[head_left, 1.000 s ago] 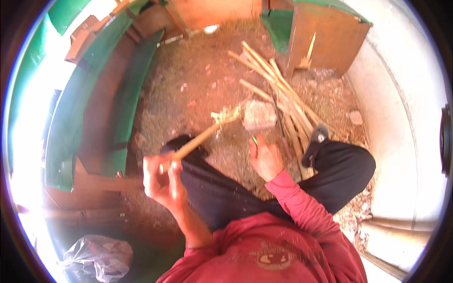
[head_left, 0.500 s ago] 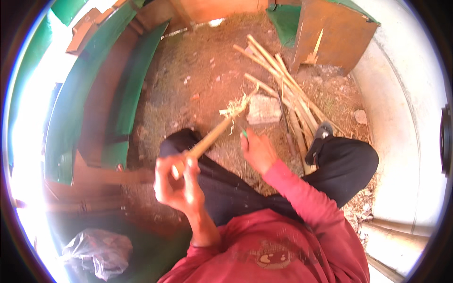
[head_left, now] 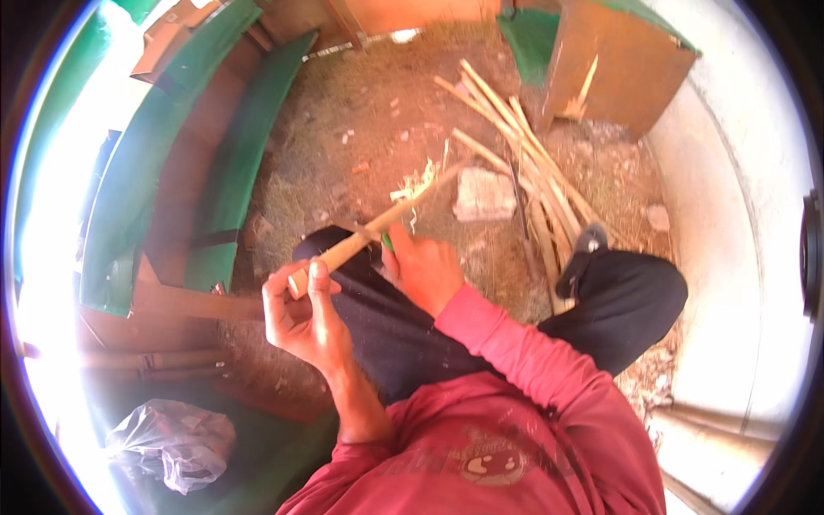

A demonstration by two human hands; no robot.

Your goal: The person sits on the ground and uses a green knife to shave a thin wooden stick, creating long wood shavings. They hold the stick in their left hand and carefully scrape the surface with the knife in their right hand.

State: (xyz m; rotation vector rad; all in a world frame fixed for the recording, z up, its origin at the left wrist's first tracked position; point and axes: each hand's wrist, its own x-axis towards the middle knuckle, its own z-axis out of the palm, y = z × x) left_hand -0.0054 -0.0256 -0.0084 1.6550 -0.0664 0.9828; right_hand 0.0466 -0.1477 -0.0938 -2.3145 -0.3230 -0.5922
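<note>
A pale, peeled wooden stick (head_left: 343, 252) slants away from me toward the far right, its near end pinched between the thumb and fingers of my left hand (head_left: 307, 316). My right hand (head_left: 422, 268) is closed round the green handle of a knife (head_left: 387, 243). The knife's blurred blade lies across the stick, a short way beyond my left fingers. Curled wood shavings (head_left: 416, 184) show beside the stick's far part. Just right of the stick's far end sits a pale block (head_left: 485, 195) on the ground.
Several long pale poles (head_left: 536, 167) lie in a heap ahead on the right, with a thin dark rod (head_left: 520, 206) among them. Green-edged boards (head_left: 245, 163) stand at left. A clear plastic bag (head_left: 176, 445) lies lower left. A brown panel (head_left: 618, 69) leans at the far right.
My right hand has moved left and nearer to me with the knife, whose blade is now across the stick close to my left hand. My left hand has shifted slightly left with the stick.
</note>
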